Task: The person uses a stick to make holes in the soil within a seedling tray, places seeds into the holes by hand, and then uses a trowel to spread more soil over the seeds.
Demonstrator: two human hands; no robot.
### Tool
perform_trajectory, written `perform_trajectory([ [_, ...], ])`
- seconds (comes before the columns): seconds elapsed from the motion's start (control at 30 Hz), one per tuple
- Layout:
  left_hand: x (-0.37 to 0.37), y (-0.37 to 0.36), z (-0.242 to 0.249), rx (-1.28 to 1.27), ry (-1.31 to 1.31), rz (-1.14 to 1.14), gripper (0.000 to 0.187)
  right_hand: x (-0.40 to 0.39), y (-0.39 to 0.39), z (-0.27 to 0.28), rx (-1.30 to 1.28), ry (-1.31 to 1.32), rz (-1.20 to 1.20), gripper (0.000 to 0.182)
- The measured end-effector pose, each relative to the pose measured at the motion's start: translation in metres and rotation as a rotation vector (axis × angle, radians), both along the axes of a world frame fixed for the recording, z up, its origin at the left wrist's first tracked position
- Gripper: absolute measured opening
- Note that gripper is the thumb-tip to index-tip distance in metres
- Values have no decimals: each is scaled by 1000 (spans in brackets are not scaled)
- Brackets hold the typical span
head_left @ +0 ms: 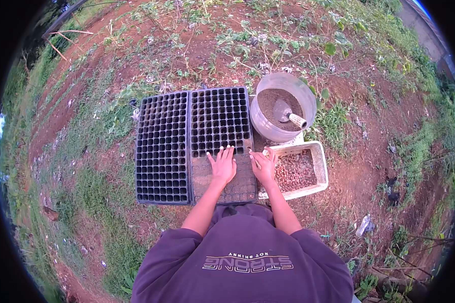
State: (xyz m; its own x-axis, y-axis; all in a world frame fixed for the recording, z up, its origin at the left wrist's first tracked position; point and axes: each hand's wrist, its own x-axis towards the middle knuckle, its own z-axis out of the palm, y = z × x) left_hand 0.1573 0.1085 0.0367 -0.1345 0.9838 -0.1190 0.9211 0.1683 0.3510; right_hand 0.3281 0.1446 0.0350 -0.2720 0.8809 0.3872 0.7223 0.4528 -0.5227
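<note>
Two black seedling trays lie side by side. The left tray (163, 146) has empty cells. In the right tray (220, 116) the upper cells look mostly empty, while brown soil (202, 177) fills the lower part. My left hand (222, 165) rests on the right tray where soil meets the empty cells, fingers spread, holding nothing. My right hand (264, 165) is at that tray's right edge, beside the basket, with its fingers bent around a thin, light-coloured stick-like object (258, 164).
Right of the trays stands a translucent round tub (260, 118) of soil, with a scoop (283, 112) in it. Below it, a white basket (322, 166) holds many reddish-brown seeds (296, 170). Plants and grass surround them; a clear plastic piece (362, 225) lies at the lower right.
</note>
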Motion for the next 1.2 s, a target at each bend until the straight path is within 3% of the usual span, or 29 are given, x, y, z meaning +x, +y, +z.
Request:
perform_trajectory([
  [1.2,-19,3,-4,125,-24,-150,49,-3,-1,8,7,-46,-18,21],
])
